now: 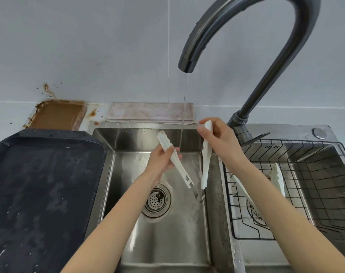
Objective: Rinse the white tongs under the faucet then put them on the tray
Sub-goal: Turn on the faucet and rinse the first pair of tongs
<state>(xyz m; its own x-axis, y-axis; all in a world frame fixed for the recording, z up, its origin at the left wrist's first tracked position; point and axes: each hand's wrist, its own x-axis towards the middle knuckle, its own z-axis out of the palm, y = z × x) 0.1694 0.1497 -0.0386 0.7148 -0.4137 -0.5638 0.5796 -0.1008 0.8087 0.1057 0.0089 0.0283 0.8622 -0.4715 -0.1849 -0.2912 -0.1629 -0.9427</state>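
Two tong halves hang apart over the sink (pixel 159 243), your left hand (pixel 161 158) curled round one (pixel 174 160), right hand (pixel 221 140) pinching the other (pixel 206 160); the thin stream (pixel 182 125) falls between them, so wet plastic may slip before reaching the tray (pixel 45 174).

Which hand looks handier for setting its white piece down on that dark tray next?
The left hand, probably. It holds a white tong piece over the sink, on the side nearest the dark tray. The right hand would have to cross over.

Two hands (pixel 163 158), four white tong pieces (pixel 174 160), one faucet (pixel 246 56), one dark tray (pixel 39 184), two sink basins (pixel 167 223).
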